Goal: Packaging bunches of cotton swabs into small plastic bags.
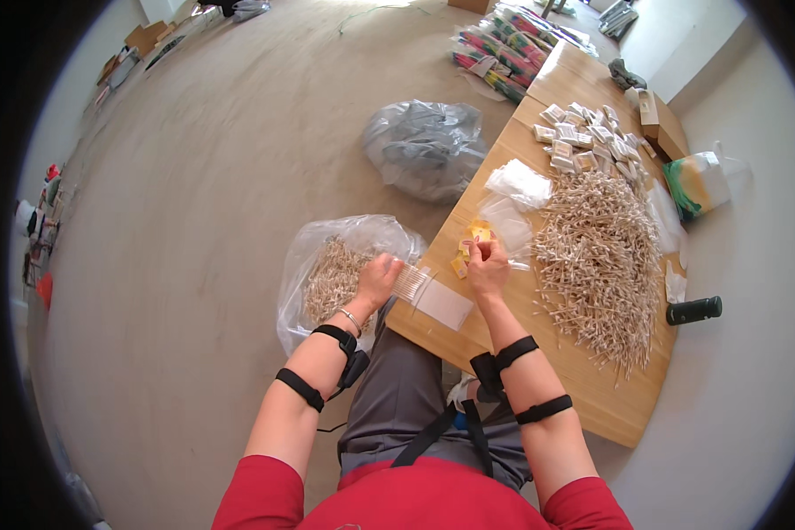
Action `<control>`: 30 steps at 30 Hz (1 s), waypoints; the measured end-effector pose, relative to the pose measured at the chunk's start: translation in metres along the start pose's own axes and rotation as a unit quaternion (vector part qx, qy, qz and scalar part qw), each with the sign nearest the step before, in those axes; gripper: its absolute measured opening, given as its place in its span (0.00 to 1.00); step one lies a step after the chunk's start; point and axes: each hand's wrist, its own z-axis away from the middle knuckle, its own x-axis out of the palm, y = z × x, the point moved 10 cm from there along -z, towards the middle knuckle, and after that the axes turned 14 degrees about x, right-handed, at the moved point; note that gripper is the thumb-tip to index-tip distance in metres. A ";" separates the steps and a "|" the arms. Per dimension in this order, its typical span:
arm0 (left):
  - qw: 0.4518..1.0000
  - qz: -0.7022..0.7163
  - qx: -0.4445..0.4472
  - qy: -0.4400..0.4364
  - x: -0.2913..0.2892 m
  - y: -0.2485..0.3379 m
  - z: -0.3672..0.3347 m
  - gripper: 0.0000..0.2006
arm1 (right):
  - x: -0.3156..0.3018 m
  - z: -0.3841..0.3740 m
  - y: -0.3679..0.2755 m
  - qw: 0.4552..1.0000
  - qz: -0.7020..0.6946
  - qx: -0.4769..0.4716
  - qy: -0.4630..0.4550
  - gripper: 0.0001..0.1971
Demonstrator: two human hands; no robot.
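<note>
L hand (378,277) closed on swab row (410,283), near ends hidden; R hand (488,258) pinched by yellow cards (459,265), hold unclear.

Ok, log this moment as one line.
left hand: holds row of cotton swabs | right hand: at yellow cards | wooden table: loose cotton-swab pile, white packs

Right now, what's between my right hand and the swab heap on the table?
In the head view, clear plastic bags lie between your right hand and the swab heap.
</note>
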 end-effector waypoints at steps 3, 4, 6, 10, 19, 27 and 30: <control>1.000 0.003 0.001 0.005 0.001 -0.001 0.001 0.18 | 0.014 0.015 0.006 0.991 -0.044 0.052 -0.115 0.04; 1.000 0.009 -0.003 0.010 -0.002 -0.002 0.004 0.17 | 0.032 0.030 0.011 0.967 -0.059 0.128 -0.214 0.03; 1.000 0.016 -0.008 0.016 -0.005 -0.004 0.006 0.17 | 0.037 0.051 0.005 0.942 -0.038 0.194 -0.269 0.03; 0.999 0.025 -0.025 0.005 0.001 -0.004 0.004 0.17 | 0.050 0.067 0.019 0.906 0.034 0.251 -0.338 0.04; 0.999 0.018 -0.043 -0.002 -0.001 -0.003 0.003 0.17 | 0.060 0.067 0.021 0.905 0.099 0.245 -0.333 0.07; 0.999 0.015 -0.021 0.030 -0.006 0.000 0.007 0.17 | 0.071 0.072 0.009 0.915 0.181 0.184 -0.311 0.07; 0.999 -0.004 -0.035 0.007 0.000 -0.007 0.007 0.18 | 0.080 0.071 0.010 0.911 0.205 0.165 -0.317 0.07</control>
